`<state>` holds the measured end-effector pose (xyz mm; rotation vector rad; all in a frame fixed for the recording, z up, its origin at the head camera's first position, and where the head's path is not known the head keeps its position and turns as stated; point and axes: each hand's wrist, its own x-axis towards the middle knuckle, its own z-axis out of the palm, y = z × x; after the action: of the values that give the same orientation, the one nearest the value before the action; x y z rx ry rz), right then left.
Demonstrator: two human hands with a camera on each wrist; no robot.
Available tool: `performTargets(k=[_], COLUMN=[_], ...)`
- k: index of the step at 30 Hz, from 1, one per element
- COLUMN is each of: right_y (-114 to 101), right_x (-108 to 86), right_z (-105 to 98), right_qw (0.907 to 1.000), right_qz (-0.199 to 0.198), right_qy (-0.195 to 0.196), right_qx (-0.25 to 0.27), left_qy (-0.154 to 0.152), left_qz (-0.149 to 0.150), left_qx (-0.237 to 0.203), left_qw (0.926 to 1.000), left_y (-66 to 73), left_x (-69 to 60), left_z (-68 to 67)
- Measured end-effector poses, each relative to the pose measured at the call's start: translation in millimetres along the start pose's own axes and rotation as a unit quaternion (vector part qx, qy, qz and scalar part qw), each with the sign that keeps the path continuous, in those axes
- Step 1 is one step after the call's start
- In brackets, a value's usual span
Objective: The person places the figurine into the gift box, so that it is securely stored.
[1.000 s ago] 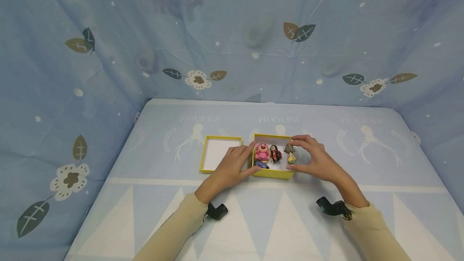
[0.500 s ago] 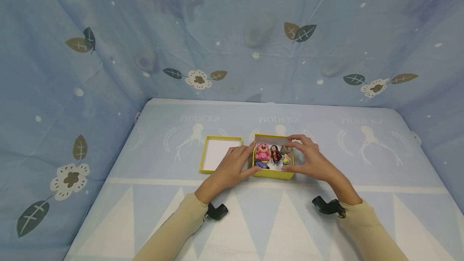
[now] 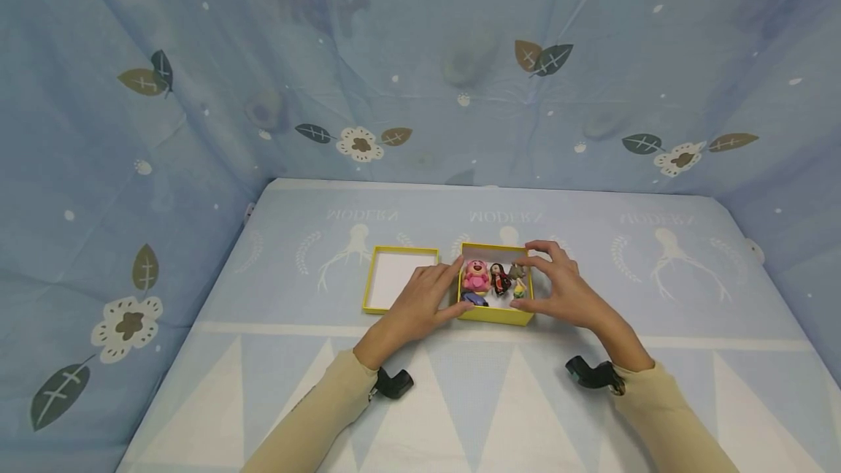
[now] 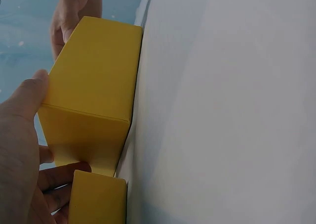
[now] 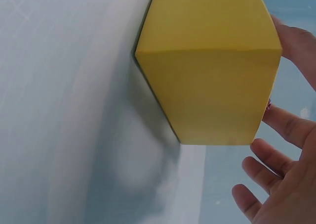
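An open yellow box [image 3: 497, 314] with a white inside stands on the table. In it lie a pink bear figurine [image 3: 476, 277], a red-and-black doll figurine [image 3: 499, 280], a dark blue piece [image 3: 473, 298] and a small grey-topped figurine with a yellow lower part [image 3: 519, 287]. My left hand [image 3: 418, 303] holds the box's left end, its thumb on the front rim and fingers against the left wall. My right hand [image 3: 565, 290] reaches over the right end, thumb and forefinger at either end of the grey-topped figurine. Its other fingers stay outside the wall, spread in the right wrist view.
Left of the box lies its shallow yellow lid [image 3: 367, 279], white side up, close to my left fingers. A patterned blue-and-white cloth covers the table [image 3: 460, 400]. Blue printed curtains [image 3: 420, 57] hang behind and at both sides.
My right hand has moved left and taken the grey-topped figurine with it, closer to the doll; lately its fingers shift only slightly. The left hand, box and lid stay in place.
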<state>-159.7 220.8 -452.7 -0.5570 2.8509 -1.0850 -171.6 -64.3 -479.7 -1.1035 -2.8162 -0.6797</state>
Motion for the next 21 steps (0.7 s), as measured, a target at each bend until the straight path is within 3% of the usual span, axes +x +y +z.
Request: performTargets(k=[10, 21], right_y=[2.3, 7.5], right_x=[1.0, 2.2], right_z=[0.7, -1.4], right_qw=[0.9997, 0.9978], right_qz=[0.017, 0.026], right_qy=[-0.01, -0.058], right_qx=[-0.011, 0.019], left_qy=[-0.002, -0.002], left_qz=[-0.004, 0.001], left_qx=[-0.01, -0.009], left_qw=[0.9999, 1.0], left_y=[-0.2, -1.0], left_x=[-0.5, -1.0], left_z=[-0.1, 0.6])
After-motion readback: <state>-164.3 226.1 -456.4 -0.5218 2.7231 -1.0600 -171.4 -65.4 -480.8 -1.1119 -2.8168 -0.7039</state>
